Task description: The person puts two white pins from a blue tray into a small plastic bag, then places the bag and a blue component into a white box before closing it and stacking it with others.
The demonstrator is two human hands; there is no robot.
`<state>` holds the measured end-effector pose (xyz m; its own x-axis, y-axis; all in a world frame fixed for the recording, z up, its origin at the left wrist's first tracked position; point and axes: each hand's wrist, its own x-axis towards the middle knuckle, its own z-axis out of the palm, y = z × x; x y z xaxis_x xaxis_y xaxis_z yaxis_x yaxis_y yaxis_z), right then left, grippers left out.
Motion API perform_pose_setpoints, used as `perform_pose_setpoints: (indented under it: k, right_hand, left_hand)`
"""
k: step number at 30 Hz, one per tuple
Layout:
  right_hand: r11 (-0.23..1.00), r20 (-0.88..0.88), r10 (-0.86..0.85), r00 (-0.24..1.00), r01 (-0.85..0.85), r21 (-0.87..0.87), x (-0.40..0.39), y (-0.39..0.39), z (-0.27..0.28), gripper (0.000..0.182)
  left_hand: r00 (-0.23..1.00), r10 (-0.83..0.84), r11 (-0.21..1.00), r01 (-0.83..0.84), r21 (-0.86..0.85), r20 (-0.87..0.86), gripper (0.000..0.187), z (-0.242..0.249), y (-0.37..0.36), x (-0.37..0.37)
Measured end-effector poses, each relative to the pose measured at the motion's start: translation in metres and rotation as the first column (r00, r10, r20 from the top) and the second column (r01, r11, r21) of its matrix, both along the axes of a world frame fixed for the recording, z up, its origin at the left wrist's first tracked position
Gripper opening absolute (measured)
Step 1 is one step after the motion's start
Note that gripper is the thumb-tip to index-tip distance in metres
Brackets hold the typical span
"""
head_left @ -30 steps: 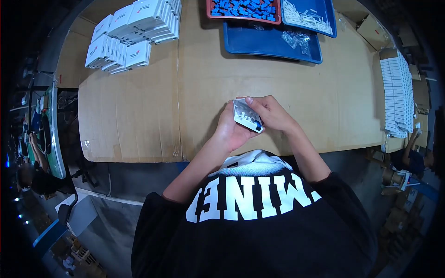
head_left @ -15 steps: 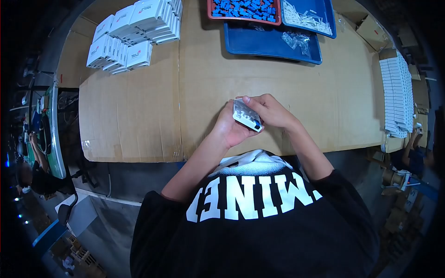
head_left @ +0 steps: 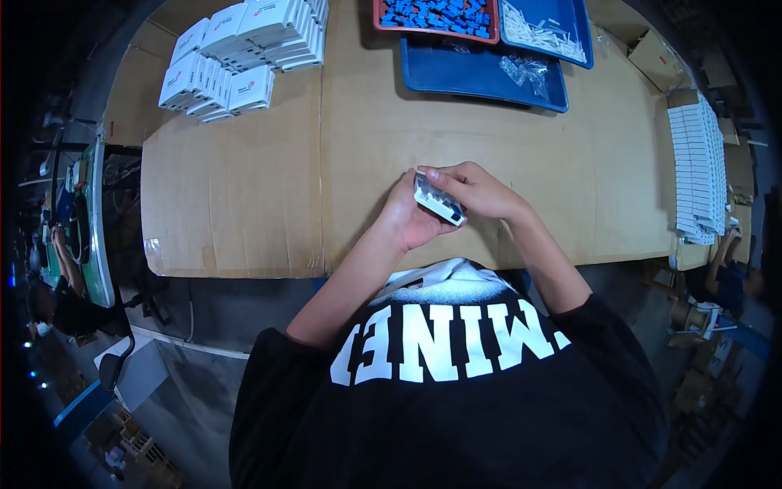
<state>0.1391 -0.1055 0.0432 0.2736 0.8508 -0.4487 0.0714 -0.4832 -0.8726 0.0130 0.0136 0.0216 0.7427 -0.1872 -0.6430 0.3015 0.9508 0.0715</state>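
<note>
A small white box with a clear or greyish top (head_left: 438, 200) is held above the cardboard-covered table (head_left: 252, 187), near its front edge. Small white pieces and a dark blue piece show in it. My left hand (head_left: 405, 218) cradles the box from below and from the left. The thumb of my right hand (head_left: 481, 194) lies over the box's upper end, and its fingers are wrapped round the far side, partly hidden.
Stacked white boxes (head_left: 252, 24) stand at the back left. A red tray (head_left: 494, 24) of blue parts and a blue tray (head_left: 588, 41) of white sticks sit over another blue tray (head_left: 456, 81). A tall white stack (head_left: 696, 167) is at right. People work at both sides.
The view has shifted slightly, so the table and trays sit a little differently. Both hands keep their hold on the box, which looks slightly more tilted.
</note>
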Motion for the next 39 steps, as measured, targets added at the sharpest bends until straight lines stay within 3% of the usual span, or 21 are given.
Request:
perform_pose_setpoints:
  k: [2, 5, 7, 10, 16, 23, 26, 29, 31, 32, 34, 36, 38, 39]
  right_hand:
    - [1.0, 0.053, 0.03, 0.998, -0.031, 0.007, -0.001, -0.001, 0.0, 0.063]
    - [0.999, -0.024, 0.002, 1.0, -0.004, -0.053, -0.012, -0.004, 0.011, 0.059]
    - [0.987, 0.011, -0.105, 0.994, 0.103, 0.127, -0.029, -0.011, 0.01, 0.053]
    - [0.973, 0.252, -0.039, 0.967, -0.021, 0.232, -0.043, -0.025, 0.013, 0.057]
    - [0.925, 0.465, -0.054, 0.884, -0.131, 0.357, -0.05, -0.033, 0.024, 0.07]
    - [0.876, 0.544, -0.115, 0.831, -0.174, 0.451, -0.054, -0.035, 0.03, 0.069]
    - [0.883, 0.661, -0.103, 0.743, -0.237, 0.404, -0.049, -0.035, 0.043, 0.066]
    - [0.865, 0.603, -0.089, 0.793, -0.239, 0.442, -0.037, -0.04, 0.047, 0.062]
    - [0.829, 0.125, -0.161, 0.979, 0.065, 0.556, -0.03, -0.044, 0.048, 0.057]
    - [0.826, 0.123, -0.171, 0.978, 0.075, 0.559, -0.03, -0.042, 0.049, 0.057]
    - [0.712, -0.194, -0.411, 0.891, 0.447, 0.542, -0.031, -0.034, 0.062, 0.054]
    - [0.711, -0.279, -0.405, 0.87, 0.492, 0.502, -0.018, -0.044, 0.061, 0.052]
    - [0.908, -0.309, -0.173, 0.935, 0.273, 0.318, -0.005, -0.056, 0.069, 0.05]
    - [0.91, -0.33, -0.137, 0.934, 0.25, 0.33, -0.004, -0.056, 0.073, 0.049]
  left_hand:
    - [0.999, 0.024, 1.0, -0.023, -0.02, 0.025, 0.05, -0.009, 0.0, -0.001]
    - [0.997, 0.051, 0.999, -0.05, -0.015, 0.062, 0.058, -0.008, -0.004, -0.006]
    - [0.995, 0.071, 0.997, -0.071, -0.007, 0.067, 0.059, -0.001, -0.005, -0.012]
    - [0.993, 0.103, 0.995, -0.102, -0.008, 0.051, 0.058, 0.008, -0.009, -0.019]
    - [0.973, 0.165, 0.969, -0.19, 0.157, 0.159, 0.055, 0.014, -0.02, -0.026]
    - [0.984, 0.128, 0.959, -0.155, 0.236, 0.127, 0.055, 0.042, -0.02, -0.029]
    - [0.954, 0.134, 0.958, -0.194, 0.21, 0.269, 0.056, 0.045, -0.018, -0.029]
    - [0.94, -0.002, 0.913, -0.136, 0.384, 0.34, 0.046, 0.055, -0.013, -0.034]
    - [0.927, -0.057, 0.881, -0.128, 0.455, 0.37, 0.048, 0.06, -0.007, -0.033]
    - [0.913, -0.105, 0.844, -0.128, 0.521, 0.394, 0.05, 0.065, -0.004, -0.033]
    - [0.892, -0.108, 0.853, -0.144, 0.501, 0.439, 0.055, 0.079, 0.002, -0.032]
    - [0.852, -0.262, 0.665, -0.18, 0.725, 0.452, 0.051, 0.08, 0.009, -0.033]
    - [0.854, -0.335, 0.619, -0.12, 0.776, 0.399, 0.052, 0.073, 0.013, -0.039]
    - [0.854, -0.392, 0.567, -0.07, 0.82, 0.343, 0.052, 0.073, 0.013, -0.042]
